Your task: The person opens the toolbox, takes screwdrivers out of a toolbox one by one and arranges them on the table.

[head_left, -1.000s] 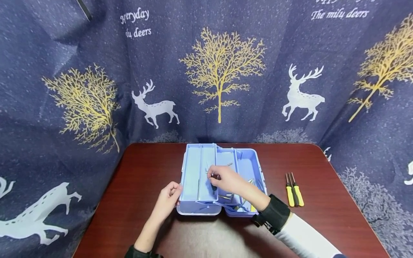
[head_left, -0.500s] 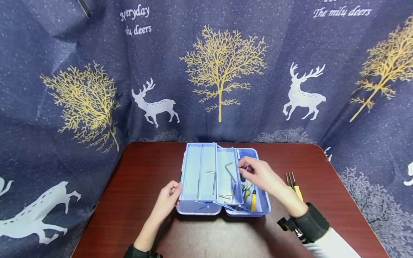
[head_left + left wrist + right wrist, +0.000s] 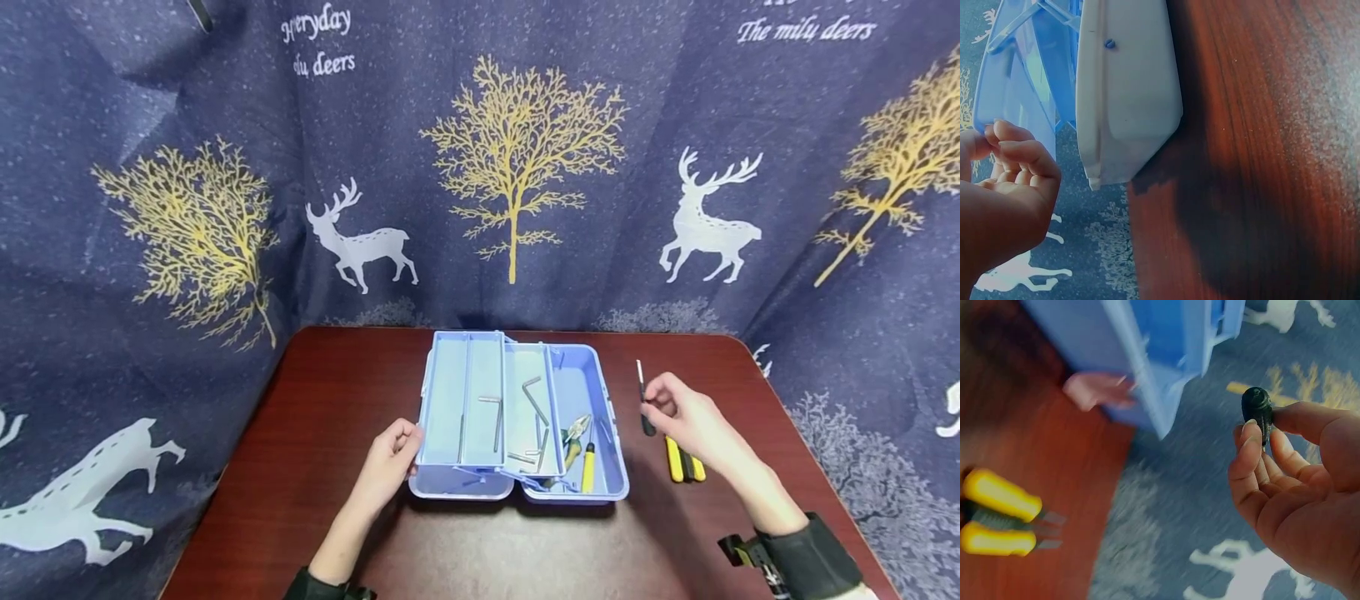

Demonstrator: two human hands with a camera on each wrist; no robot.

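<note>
My right hand (image 3: pixel 690 417) pinches a small screwdriver (image 3: pixel 647 421) upright, right of the blue toolbox (image 3: pixel 613 467). Its black handle (image 3: pixel 1257 406) shows between thumb and fingers in the right wrist view. At the toolbox's left side, my left hand (image 3: pixel 393 454) pinches the edge of the raised tray (image 3: pixel 447 375); the left wrist view shows its curled fingers (image 3: pixel 1022 150) there. Several hex keys (image 3: pixel 498 425) lie in the trays. In the box's right bottom compartment are pliers (image 3: pixel 576 433) and a yellow-handled tool (image 3: pixel 588 471).
Several screwdrivers with yellow and black handles (image 3: pixel 677 460) lie side by side on the red-brown table (image 3: pixel 337 383), below and behind my right hand. A dark blue curtain (image 3: pixel 465 250) with deer and trees hangs behind the table.
My right hand has lifted the screwdriver out over the toolbox and carried it right, towards the screwdrivers on the table. The left hand stays at the tray edge.
</note>
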